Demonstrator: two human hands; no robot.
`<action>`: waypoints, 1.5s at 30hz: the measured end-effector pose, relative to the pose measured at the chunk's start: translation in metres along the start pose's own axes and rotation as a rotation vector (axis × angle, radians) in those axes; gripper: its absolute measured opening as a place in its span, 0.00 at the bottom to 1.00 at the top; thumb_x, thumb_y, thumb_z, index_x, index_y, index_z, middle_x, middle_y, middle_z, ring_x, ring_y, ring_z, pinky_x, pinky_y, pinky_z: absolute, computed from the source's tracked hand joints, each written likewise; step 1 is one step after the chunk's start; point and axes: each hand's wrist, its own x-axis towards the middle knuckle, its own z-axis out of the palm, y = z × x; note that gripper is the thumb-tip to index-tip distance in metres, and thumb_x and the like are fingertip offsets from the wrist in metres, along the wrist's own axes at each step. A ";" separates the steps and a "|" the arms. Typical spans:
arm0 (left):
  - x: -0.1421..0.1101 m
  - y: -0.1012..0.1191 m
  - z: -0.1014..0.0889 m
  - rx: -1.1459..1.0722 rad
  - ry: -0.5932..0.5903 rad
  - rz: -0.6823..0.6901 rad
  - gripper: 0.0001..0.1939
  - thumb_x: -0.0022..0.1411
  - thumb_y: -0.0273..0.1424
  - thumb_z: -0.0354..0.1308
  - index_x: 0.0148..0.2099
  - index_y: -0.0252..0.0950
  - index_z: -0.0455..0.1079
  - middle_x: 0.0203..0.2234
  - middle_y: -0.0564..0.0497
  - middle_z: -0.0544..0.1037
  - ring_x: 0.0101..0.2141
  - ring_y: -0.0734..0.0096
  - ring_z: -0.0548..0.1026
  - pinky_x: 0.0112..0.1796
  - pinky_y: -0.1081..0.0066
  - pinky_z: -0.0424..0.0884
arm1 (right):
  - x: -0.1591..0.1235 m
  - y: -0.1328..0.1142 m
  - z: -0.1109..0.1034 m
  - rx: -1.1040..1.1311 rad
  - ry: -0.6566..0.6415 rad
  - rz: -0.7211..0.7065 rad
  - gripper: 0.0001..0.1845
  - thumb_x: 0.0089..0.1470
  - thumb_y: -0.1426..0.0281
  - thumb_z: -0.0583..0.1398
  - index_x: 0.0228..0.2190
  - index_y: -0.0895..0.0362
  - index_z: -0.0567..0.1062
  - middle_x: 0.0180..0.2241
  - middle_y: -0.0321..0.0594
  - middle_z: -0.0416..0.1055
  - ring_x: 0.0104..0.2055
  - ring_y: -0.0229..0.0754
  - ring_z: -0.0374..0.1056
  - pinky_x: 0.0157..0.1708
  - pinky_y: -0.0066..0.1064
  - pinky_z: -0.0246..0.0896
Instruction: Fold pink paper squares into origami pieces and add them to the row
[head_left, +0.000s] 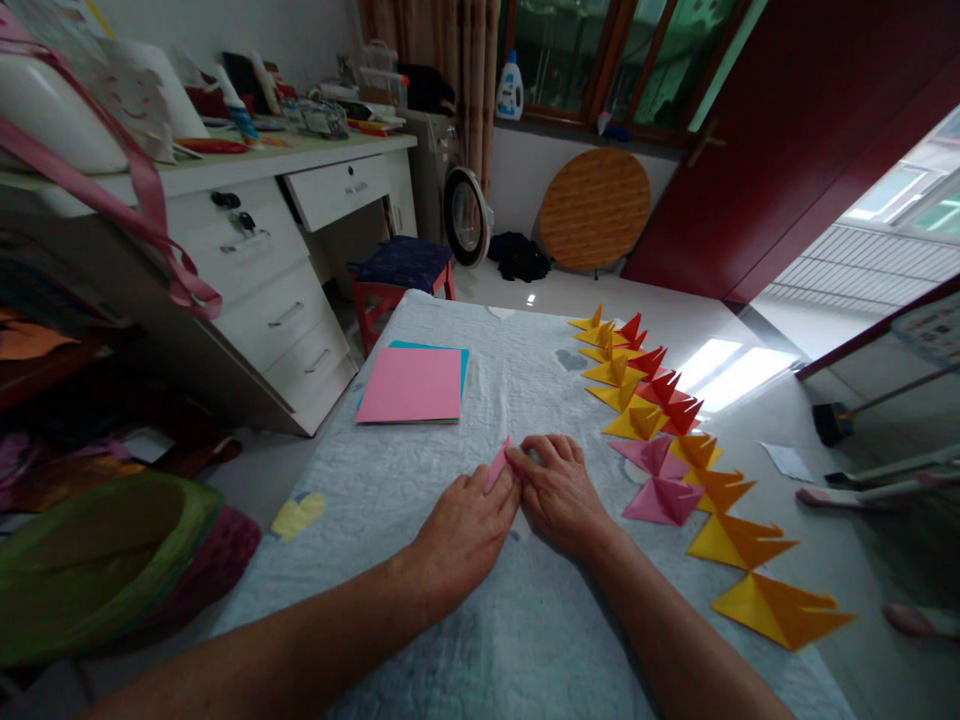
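Observation:
A small folded piece of pink paper point(498, 468) is between my hands at the middle of the cloth-covered table point(517, 370). My left hand point(472, 520) is closed on its left side, and much of the paper is hidden under the fingers. My right hand point(555, 485) pinches its right edge with thumb and forefinger, the other fingers curled. Beyond my left hand lies a stack of square paper point(412, 385), pink on top with blue showing beneath. To the right stand rows of folded paper cranes: yellow point(636, 418), red point(679, 412), pink point(664, 498) and orange-yellow point(780, 610).
A bin with a green liner point(90, 560) stands left of the table. A white desk point(247, 260), a stool with a blue cushion point(405, 262) and a washing machine with its door open point(466, 217) are behind. A round wooden board point(596, 208) leans against the wall.

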 end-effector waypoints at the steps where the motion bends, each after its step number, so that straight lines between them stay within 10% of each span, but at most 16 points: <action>1: 0.000 0.000 -0.001 -0.001 -0.005 0.000 0.24 0.65 0.22 0.50 0.63 0.28 0.63 0.57 0.37 0.71 0.47 0.56 0.72 0.43 0.60 0.74 | 0.000 0.000 0.000 -0.002 -0.005 0.001 0.19 0.61 0.70 0.55 0.52 0.49 0.73 0.49 0.43 0.68 0.51 0.49 0.58 0.57 0.44 0.46; 45: 0.001 -0.005 0.018 -0.187 0.092 0.041 0.23 0.64 0.19 0.45 0.60 0.26 0.64 0.57 0.36 0.72 0.59 0.57 0.69 0.57 0.62 0.67 | 0.004 0.007 0.008 0.005 0.008 0.017 0.21 0.60 0.69 0.56 0.55 0.48 0.73 0.52 0.46 0.66 0.53 0.52 0.57 0.56 0.47 0.49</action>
